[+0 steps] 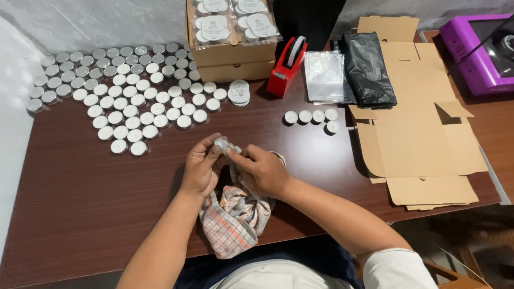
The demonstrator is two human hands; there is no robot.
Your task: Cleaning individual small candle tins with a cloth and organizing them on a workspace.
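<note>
My left hand (201, 166) pinches a small round silver tin (221, 143) above the dark wooden table (80, 187). My right hand (262, 170) grips a checked orange-and-grey cloth (235, 214) and presses a fold of it against the tin. The cloth hangs down to the table's near edge. Several matching white-topped tins (123, 107) lie in rows at the far left. A short row of several more tins (313, 116) sits to the right of my hands.
Stacked cardboard boxes (230, 56) holding bagged tins stand at the back. Beside them are a red tape dispenser (286, 67), clear bags (324, 75), a black bag (369, 67), flat cardboard blanks (417, 123) and a purple machine (482, 51).
</note>
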